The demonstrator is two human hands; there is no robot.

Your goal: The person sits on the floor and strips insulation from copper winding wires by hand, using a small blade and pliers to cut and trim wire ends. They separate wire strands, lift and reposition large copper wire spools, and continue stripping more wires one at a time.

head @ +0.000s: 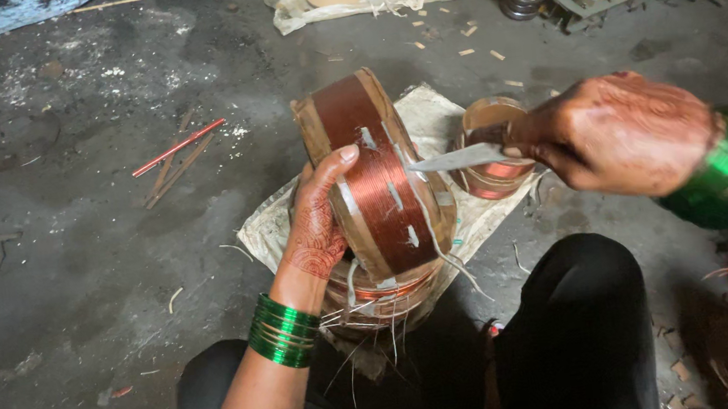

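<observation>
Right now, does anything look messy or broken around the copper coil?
Yes. Loose pale threads dangle untidily off the copper wire coil that the left hand steadies on edge while the right hand holds a flat blade against it. Wood splinters and a red stick lie scattered on the floor.

Left hand (pixel 317 227) spread open (fingers up), right hand (pixel 619 146) in closed grip
</observation>
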